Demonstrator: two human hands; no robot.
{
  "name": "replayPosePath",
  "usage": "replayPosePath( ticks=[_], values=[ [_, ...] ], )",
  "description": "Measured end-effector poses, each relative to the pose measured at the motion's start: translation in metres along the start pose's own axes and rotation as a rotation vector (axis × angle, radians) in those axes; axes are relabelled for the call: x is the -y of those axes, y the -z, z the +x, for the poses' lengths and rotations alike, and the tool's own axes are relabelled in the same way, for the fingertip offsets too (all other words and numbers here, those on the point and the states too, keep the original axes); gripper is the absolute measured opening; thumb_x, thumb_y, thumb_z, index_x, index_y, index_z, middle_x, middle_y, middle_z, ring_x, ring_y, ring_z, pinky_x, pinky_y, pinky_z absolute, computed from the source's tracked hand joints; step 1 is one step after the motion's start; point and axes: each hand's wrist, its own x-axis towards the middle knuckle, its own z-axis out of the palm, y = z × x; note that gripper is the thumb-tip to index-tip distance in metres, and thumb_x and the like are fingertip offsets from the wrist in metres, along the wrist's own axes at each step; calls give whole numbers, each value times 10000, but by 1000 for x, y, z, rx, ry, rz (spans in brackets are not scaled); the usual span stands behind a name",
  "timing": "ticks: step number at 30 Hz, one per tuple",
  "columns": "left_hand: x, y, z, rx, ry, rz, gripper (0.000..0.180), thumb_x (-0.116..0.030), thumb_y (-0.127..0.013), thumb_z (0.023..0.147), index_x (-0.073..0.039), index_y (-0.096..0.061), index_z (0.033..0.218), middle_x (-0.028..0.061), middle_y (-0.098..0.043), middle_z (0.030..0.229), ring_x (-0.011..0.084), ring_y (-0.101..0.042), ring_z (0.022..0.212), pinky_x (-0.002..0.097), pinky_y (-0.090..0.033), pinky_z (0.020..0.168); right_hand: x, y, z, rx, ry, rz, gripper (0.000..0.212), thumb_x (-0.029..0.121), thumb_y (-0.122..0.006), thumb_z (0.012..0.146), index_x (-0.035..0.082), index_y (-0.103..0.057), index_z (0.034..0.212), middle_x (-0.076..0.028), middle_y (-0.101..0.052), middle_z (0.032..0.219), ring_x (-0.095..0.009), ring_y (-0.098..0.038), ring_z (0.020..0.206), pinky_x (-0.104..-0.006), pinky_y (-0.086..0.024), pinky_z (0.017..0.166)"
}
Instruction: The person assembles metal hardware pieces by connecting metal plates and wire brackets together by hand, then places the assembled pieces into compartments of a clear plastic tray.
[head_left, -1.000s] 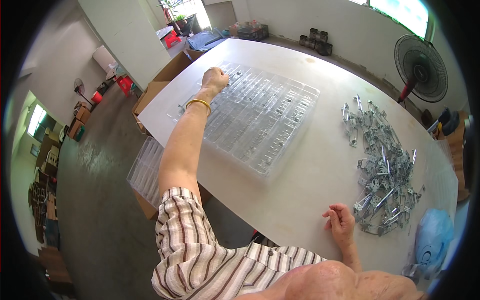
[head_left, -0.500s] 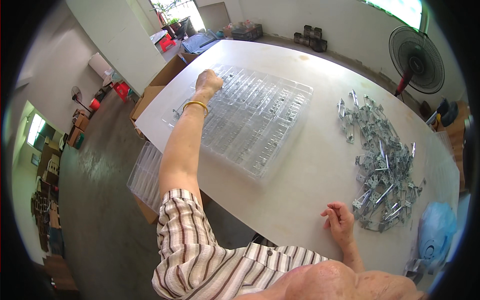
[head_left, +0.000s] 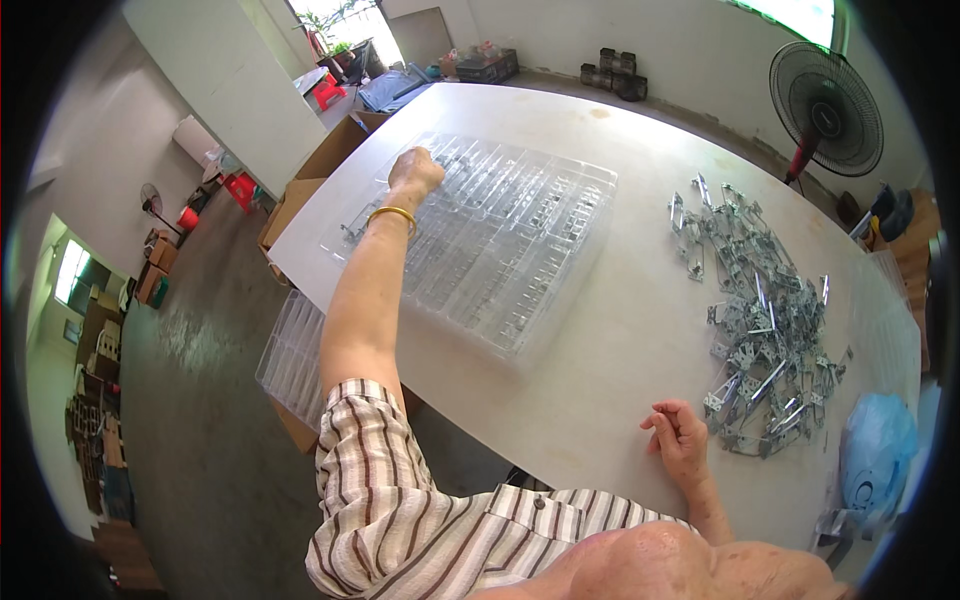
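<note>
A white desk [head_left: 620, 330] carries a clear plastic compartment case [head_left: 520, 345] by its left corner and silvery metal brackets [head_left: 765, 320] toward its right edge. The right hand [head_left: 680, 440] hangs loose, half-curled; the left hand [head_left: 416, 172], curled over the case, grip hidden, seems to be filling it, needing precise placing next.

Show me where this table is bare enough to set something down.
The widest bare patch of white table lies between the clear compartment tray and the metal parts pile, reaching toward the right hand. Another strip runs along the far edge, beyond the tray. Crowded: the tray under the left hand, and the pile near the blue bag.
</note>
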Motion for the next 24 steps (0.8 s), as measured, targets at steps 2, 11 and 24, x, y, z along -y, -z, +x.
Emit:
replayPosePath(
  ticks=[2, 11, 24],
  values=[
    [-2, 3, -2, 37, -8, 14, 251, -214, -633, 697, 4, -740, 760, 276, -704, 844, 401, -710, 836, 445, -549, 812, 0, 0, -1, -1, -5, 2, 118, 30, -598, 985, -7, -580, 1095, -90, -722, 834, -72, -595, 552, -214, -474, 505],
    [-32, 60, -32, -103, -231, -44, 260, -234, -621, 838, -30, -764, 914, 225, -727, 878, 375, -721, 867, 446, -557, 814, 2, -5, -4, -18, 28, 10, 151, 22, -595, 981, -18, -572, 1125, -98, -723, 857, -90, -613, 590, -233, -496, 532],
    [-213, 136, -286, -128, -911, -677, 67, 11, -722, 831, -17, -705, 889, 104, -700, 832, 251, -672, 752, 343, -534, 670, 0, 3, -5, 12, 165, 17, 126, 50, -673, 930, 23, -632, 1046, -72, -701, 821, -126, -646, 658, -271, -520, 604]
  ],
)
